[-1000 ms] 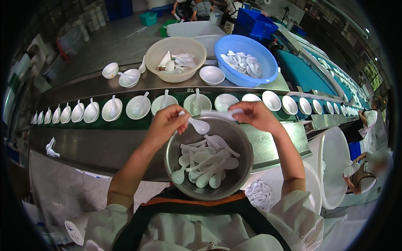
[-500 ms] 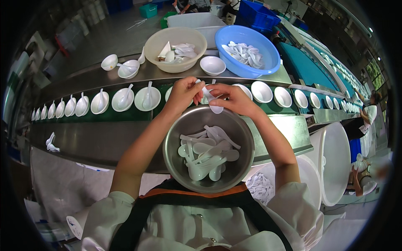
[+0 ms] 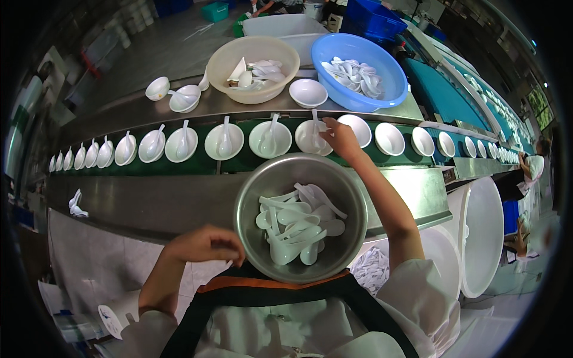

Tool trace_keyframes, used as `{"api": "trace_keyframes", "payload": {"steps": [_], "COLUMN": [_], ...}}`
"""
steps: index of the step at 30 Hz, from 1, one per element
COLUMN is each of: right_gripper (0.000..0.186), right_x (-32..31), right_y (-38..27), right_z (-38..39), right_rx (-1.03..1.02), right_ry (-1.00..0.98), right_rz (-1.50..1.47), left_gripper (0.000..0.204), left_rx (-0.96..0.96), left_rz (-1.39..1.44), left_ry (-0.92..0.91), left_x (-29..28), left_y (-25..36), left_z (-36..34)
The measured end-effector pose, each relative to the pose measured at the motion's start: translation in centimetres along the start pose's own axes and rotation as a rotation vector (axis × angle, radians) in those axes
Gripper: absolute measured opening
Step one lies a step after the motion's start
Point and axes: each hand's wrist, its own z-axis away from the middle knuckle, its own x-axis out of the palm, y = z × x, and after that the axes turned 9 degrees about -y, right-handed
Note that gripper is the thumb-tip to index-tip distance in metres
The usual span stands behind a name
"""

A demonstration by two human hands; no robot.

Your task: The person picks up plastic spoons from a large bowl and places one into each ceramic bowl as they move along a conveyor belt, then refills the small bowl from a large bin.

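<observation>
My right hand [image 3: 343, 138] reaches over the right rim of a white bowl [image 3: 303, 142]. Its fingers are slightly apart beside the white spoon [image 3: 314, 122] leaning in that bowl; the thumb is hidden. At the left rim of a steel basin [image 3: 242, 230], my left hand [image 3: 209, 243] hangs loosely bent and somewhat blurred, with no object visible in it. Several white spoons [image 3: 292, 232] lie heaped in the basin, close against my apron. Bowls to the left, such as this bowl [image 3: 224, 142], each carry a spoon; bowls to the right, like this bowl [image 3: 389, 139], hold none.
The bowls stand in a row on a green belt [image 3: 197, 166]. Behind it, a beige tub [image 3: 218, 59] and a blue tub [image 3: 391, 89] contain spoons, near a separate bowl [image 3: 308, 93]. Loose spoons [image 3: 76, 203] lie on the steel ledge at left. A large white bin [image 3: 483, 238] stands at right.
Both hands held a spoon above the basin. A spoon now rests in the bowl by my right hand; my left hand has dropped down and left. The bowls have shifted.
</observation>
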Motion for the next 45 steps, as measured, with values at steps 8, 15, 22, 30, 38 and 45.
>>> {"api": "trace_keyframes", "payload": {"steps": [8,15,22,30,38,45], "right_gripper": [0.036,0.051,0.040,0.040,0.041,0.035], "right_x": [-4.2,-0.9,-5.4,-4.9,5.8,6.8], "right_y": [-14.2,-12.8,-15.0,-11.3,-7.5,-9.1], "right_z": [7.8,12.2,5.7,-2.5,-8.2,-8.8], "right_rx": [-0.637,-0.606,-0.446,0.017,0.236,0.256], "right_ry": [-0.594,-0.820,-0.974,-0.872,-0.540,-0.618], "right_rz": [0.148,0.523,-0.020,-0.394,-0.410,-0.407], "left_gripper": [0.018,0.019,0.020,0.022,0.023,0.024], "left_rx": [-0.866,-1.061,-1.012,-0.987,-0.984,-0.983], "left_rz": [0.243,0.272,0.227,0.182,0.179,0.178], "left_ry": [0.222,0.369,0.372,0.353,0.342,0.334], "left_x": [5.8,9.0,9.0,8.4,8.4,8.6], "left_y": [-20.6,-29.6,-30.9,-30.9,-32.2,-33.1], "left_z": [15.3,18.5,16.2,16.3,16.5,16.8]}}
